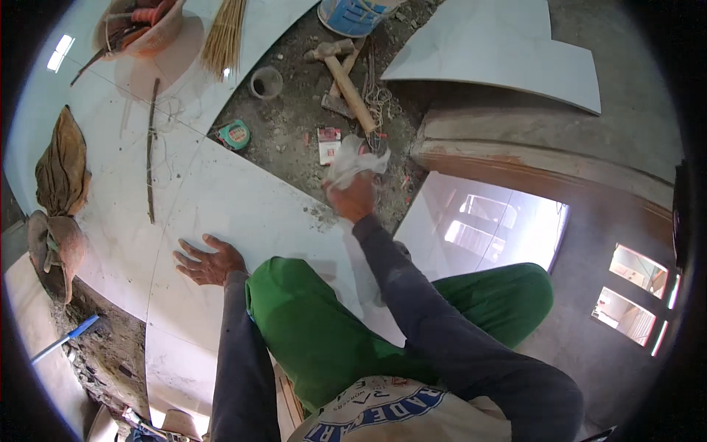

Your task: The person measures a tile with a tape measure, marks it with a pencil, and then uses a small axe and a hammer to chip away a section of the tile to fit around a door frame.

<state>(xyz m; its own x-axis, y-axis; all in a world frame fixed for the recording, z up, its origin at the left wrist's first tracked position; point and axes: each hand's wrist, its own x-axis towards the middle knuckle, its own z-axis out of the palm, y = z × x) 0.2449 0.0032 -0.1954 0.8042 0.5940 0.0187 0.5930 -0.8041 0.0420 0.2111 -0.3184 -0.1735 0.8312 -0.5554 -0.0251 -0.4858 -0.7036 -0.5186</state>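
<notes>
So the tiling looks well along but not finished, as far as this view allows a judgement. Large pale glossy floor tiles point(243, 214) already lie across the left and near part of the floor, and another glossy tile point(486, 225) lies to the right, below a wooden door threshold point(530, 173). Between them, running toward the far side, a strip of bare gritty mortar bed point(294, 132) is still uncovered, and a loose cut tile point(501, 59) rests at the far right, not yet set.

The right hand point(352, 197) is closed around a crumpled white rag point(352, 163), held at the tile's far edge where it meets the rubble; specks of mortar sit on the tile just beside it. The left hand point(208, 261) lies flat on the tile with the fingers spread apart, holding nothing, just left of the person's green-trousered knee point(309, 317).

Of containers: a shallow pinkish basin point(143, 29) at the far left holds tools with orange handles, though which tools I cannot tell. A small round cup-like pot point(266, 82) stands on the mortar, its contents too dark to make out. A blue bucket point(353, 15) shows at the far edge, mostly cut off.

Nearby lie a wooden-handled hammer point(346, 77), a broom of straw point(224, 37), a green tape measure point(236, 135) and a long thin stick point(151, 151).
</notes>
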